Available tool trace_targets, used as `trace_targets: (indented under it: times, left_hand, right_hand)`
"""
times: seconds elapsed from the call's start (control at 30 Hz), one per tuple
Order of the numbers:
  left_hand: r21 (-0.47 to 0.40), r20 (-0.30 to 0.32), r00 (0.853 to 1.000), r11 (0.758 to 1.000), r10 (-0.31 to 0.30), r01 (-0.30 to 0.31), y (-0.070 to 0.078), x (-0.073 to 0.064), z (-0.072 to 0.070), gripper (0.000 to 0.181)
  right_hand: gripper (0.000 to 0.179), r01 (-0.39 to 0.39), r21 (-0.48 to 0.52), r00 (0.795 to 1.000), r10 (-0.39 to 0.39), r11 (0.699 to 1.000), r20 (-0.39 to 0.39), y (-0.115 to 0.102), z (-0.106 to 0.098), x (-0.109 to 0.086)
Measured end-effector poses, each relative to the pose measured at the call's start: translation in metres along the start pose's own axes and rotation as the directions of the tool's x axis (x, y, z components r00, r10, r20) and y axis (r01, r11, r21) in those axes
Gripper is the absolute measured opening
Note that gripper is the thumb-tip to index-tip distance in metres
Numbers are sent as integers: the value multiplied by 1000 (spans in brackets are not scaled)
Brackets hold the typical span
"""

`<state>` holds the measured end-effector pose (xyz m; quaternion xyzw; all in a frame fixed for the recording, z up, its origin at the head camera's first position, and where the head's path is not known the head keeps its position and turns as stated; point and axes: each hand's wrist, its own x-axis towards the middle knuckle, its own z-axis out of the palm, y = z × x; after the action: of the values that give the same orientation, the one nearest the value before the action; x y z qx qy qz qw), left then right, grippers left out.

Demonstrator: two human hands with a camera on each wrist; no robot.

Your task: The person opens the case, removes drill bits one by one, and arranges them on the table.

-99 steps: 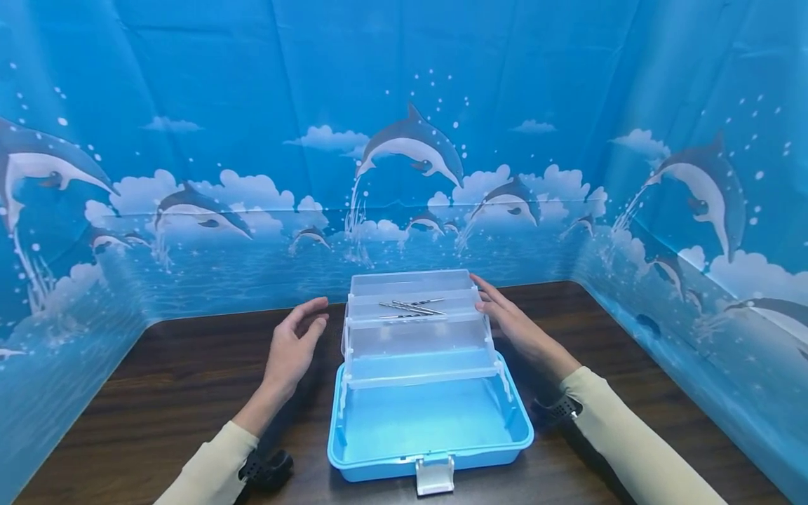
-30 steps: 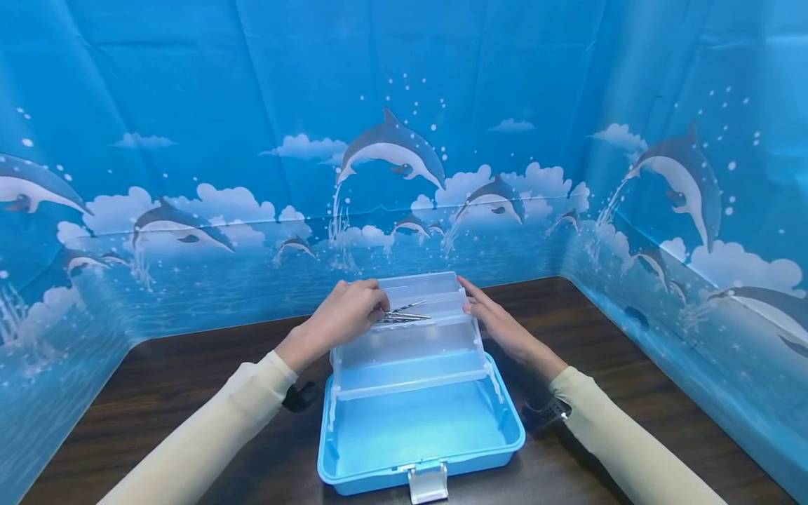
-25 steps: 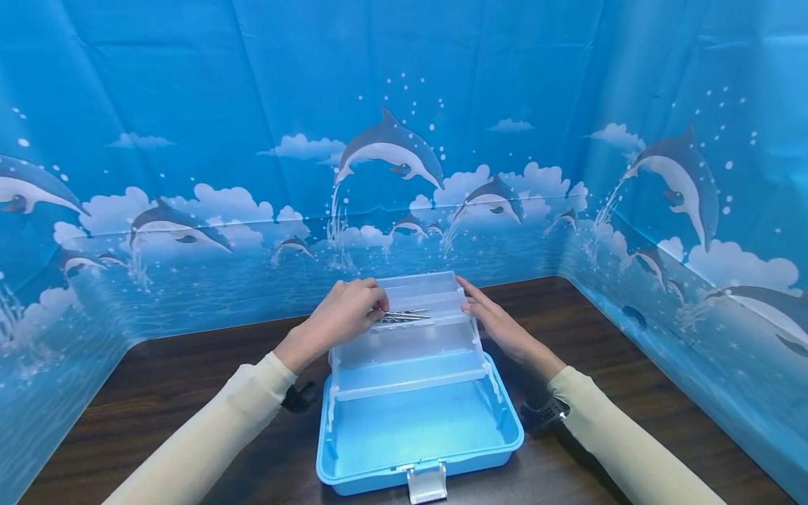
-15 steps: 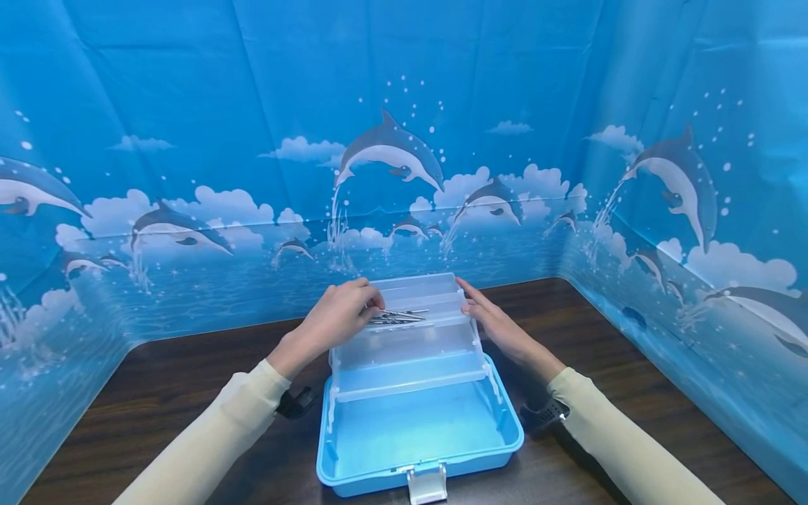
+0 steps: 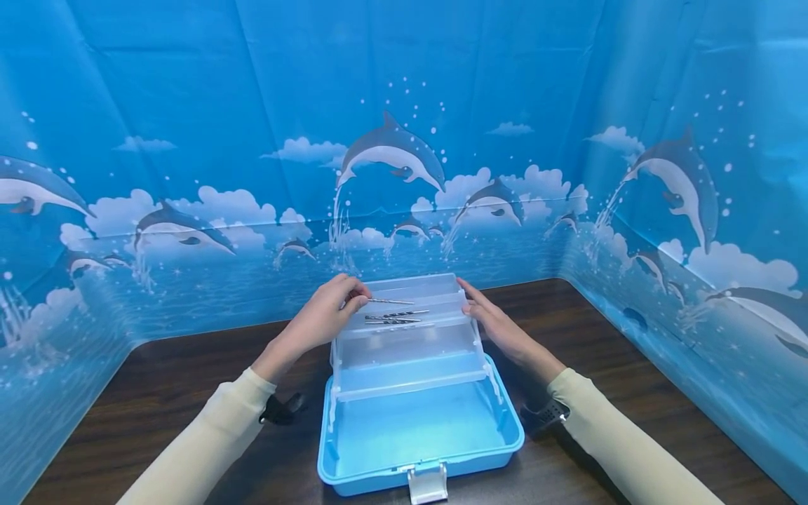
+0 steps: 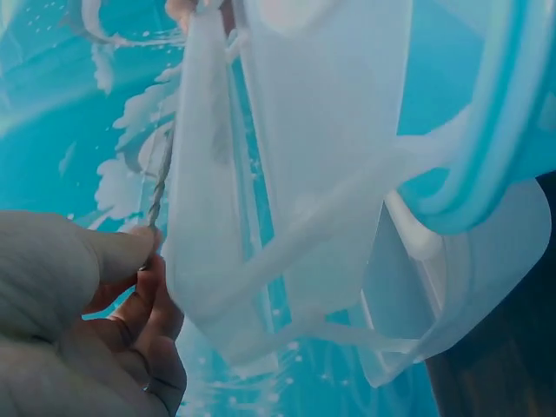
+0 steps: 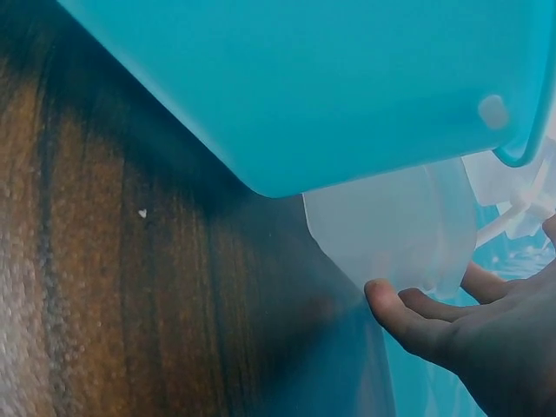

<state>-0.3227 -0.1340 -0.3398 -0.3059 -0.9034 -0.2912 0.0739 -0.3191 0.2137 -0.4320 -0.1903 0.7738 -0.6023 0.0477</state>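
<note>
My left hand [image 5: 318, 319] pinches a thin spiral drill bit [image 5: 393, 301] between thumb and fingertips. The bit points right above the upper translucent tray [image 5: 445, 308]; in the left wrist view my hand [image 6: 104, 304] holds its lower end. Several other drill bits [image 5: 393, 321] lie together inside that tray. My right hand [image 5: 508, 333] touches the tray's right end, fingers extended, thumb against its side. The light blue toolbox [image 5: 419, 480] stands unfolded with its tiers raised. In the right wrist view the fingers of my right hand [image 7: 495, 334] are by the clear lid [image 7: 382, 226].
A white latch [image 5: 428, 484] hangs open at the toolbox front. The lower translucent tray [image 5: 410, 382] sits below the upper one. Dark wooden table [image 5: 158, 407] surrounds the box, with a blue dolphin-printed sheet [image 5: 252, 105] rising behind and at both sides.
My left hand came in from the left to the bits in the upper tray. It has since lifted one up and left, apart from the others. My right hand stays at the tray's end.
</note>
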Motion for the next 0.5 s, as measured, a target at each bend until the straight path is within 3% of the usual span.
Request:
trace_targets:
  times: [0.17,0.3,0.4,0.5]
  left_hand:
    - [-69,-45,999,998,-14,11,-10,-8,-11,22]
    - [-109,-94,992,991,-83,72,-19,-18,-22,27]
    - [-161,-133,979,978,-158,136,-30,-27,-31,34]
    - [-257,-155,958,947,-240,195,-44,-35,-39,43]
  right_hand:
    - [61,-2,-3,1000,1,1000,-5,0,0,0]
    - [61,-1,-15,1000,1,1000,-4,-1,1,-1]
    - [62,3,-15,1000,-3,1000,-1,-1,1,-2]
    - [62,8,-9,1000,-8,1000,0,-1,1,-2]
